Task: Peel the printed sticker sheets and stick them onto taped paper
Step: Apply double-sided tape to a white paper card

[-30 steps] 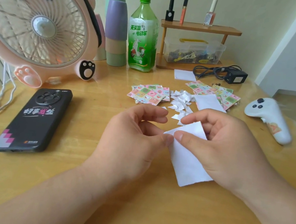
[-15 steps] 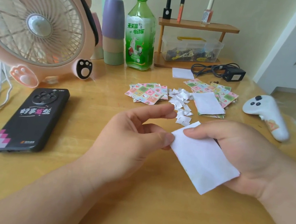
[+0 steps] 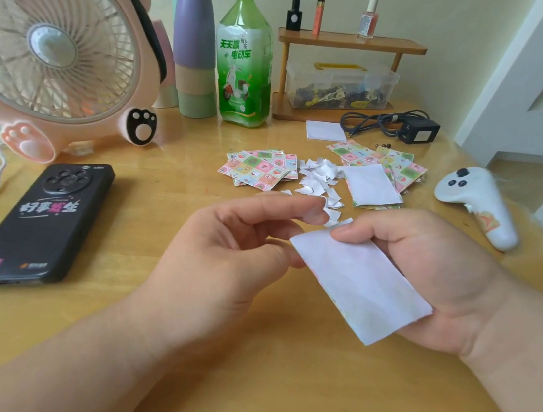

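Over the table (image 3: 306, 400) our right hand (image 3: 433, 279) and left hand (image 3: 222, 254) meet at one sticker sheet (image 3: 359, 286), white backing up. The right fingers grasp it, thumb on top. The left thumb touches its corner, but we cannot tell whether those fingers pinch it.

Sticker sheet (image 3: 360, 283) flatter across right hand (image 3: 433, 275)
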`<state>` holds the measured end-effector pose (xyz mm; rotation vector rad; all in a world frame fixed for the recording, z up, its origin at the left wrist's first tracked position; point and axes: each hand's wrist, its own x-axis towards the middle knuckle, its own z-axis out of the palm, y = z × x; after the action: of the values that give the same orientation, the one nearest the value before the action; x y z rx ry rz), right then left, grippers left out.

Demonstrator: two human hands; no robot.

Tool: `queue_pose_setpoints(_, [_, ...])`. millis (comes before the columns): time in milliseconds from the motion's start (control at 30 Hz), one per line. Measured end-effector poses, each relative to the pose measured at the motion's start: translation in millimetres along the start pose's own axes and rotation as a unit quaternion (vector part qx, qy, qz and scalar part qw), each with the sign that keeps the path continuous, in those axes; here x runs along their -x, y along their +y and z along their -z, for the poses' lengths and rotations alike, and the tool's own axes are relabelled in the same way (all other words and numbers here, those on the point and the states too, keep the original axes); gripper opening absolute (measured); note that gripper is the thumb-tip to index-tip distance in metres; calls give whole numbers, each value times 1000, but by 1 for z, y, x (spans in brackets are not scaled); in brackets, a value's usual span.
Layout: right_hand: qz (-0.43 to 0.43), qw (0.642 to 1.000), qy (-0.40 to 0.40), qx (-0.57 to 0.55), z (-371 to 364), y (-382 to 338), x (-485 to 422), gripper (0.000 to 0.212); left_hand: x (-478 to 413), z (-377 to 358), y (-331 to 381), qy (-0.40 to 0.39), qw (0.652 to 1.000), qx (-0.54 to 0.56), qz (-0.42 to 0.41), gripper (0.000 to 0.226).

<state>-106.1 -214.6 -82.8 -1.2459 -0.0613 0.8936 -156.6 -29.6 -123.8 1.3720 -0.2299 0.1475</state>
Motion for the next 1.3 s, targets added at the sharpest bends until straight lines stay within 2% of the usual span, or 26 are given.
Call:
queue_pose_setpoints(133, [1, 1000, -13, -11, 0, 2, -2, 40, 1, -4, 1, -1, 1000, 7, -11, 35])
queue_pose_setpoints(400, [2, 998, -34, -61, -3, 0, 1, 26, 2, -4, 2, 6, 999, -39, -33, 22])
queue_pose_setpoints(667, [-20, 998, -44, -42, -2, 0, -1, 43, 4, -5, 6, 7, 994, -94, -56, 18])
queue_pose_setpoints(867, [-30, 998, 2, 51, -6, -4, 4, 14, 3, -3, 4, -13, 988, -123, -95, 13])
queue_pose_setpoints(1067, [-63, 995, -33, 71, -6, -6, 4, 17, 3, -2, 13, -36, 951, -249, -178, 13])
queue_pose_setpoints(1300, [-80, 991, -55, 88, -4, -7, 5, 18, 4, -3, 21, -67, 939, -277, -191, 7])
